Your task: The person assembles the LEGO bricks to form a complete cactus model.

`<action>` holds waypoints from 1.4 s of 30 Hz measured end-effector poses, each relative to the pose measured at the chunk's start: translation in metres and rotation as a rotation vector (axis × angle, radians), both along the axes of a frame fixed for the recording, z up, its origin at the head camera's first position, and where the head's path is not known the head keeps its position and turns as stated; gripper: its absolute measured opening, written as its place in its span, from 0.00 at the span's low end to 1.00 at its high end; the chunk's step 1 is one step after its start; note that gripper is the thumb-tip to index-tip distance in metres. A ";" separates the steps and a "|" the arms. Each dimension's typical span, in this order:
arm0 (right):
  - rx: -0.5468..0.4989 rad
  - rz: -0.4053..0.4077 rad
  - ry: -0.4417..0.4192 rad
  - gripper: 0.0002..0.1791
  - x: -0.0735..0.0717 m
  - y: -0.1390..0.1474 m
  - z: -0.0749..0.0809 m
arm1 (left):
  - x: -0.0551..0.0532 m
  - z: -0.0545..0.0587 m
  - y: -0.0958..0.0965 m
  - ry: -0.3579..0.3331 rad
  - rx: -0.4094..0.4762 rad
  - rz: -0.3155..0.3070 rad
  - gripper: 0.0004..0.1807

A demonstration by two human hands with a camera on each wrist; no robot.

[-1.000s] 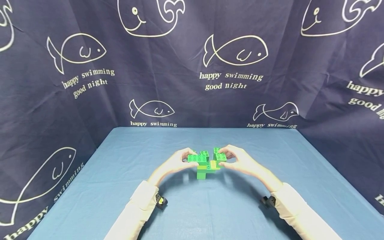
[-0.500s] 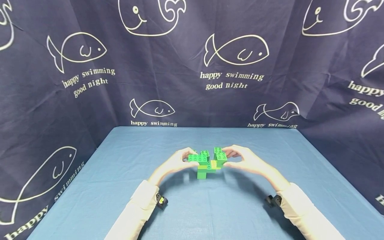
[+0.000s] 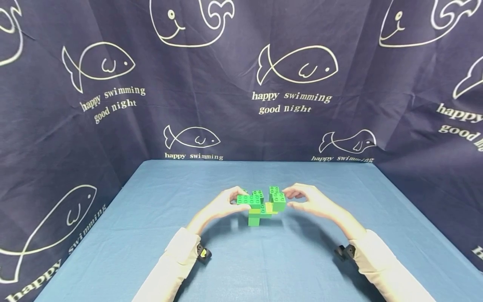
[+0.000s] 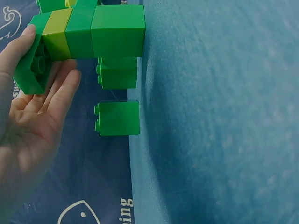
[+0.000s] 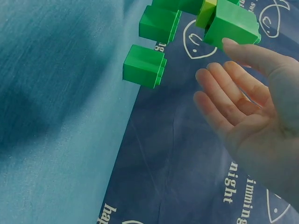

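A build of green toy bricks (image 3: 254, 220) with yellow-green pieces stands on the table at the middle of the head view. My left hand (image 3: 223, 204) grips its upper left green brick (image 3: 248, 200), thumb on the near side and fingers on the far side. The left wrist view shows that thumb on the overhanging brick (image 4: 35, 70), above the yellow-green layer (image 4: 57, 35). Beside the raised right green brick (image 3: 279, 203) is my right hand (image 3: 307, 201), a small gap away, its fingers loosely bent and holding nothing. In the right wrist view its palm (image 5: 252, 116) faces the bricks.
Two green bricks (image 4: 117, 73) (image 4: 119, 118) stand on the table beyond the build in the left wrist view; whether they join it is hidden. Blue cloth covers the table (image 3: 241, 268). A dark fish-print curtain (image 3: 241, 84) encloses its back and sides.
My right hand has let go of the right green brick and drawn slightly to the right, its fingers parting from it. My left hand keeps its grip in the same place.
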State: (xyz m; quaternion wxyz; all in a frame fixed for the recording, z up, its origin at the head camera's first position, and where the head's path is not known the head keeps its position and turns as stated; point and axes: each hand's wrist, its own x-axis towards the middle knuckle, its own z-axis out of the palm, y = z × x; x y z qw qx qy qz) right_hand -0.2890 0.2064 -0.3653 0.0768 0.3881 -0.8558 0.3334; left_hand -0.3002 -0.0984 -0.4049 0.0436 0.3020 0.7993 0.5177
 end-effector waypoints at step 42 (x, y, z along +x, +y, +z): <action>0.032 -0.053 0.158 0.21 -0.049 -0.021 -0.028 | 0.001 0.000 0.008 0.025 -0.029 0.019 0.16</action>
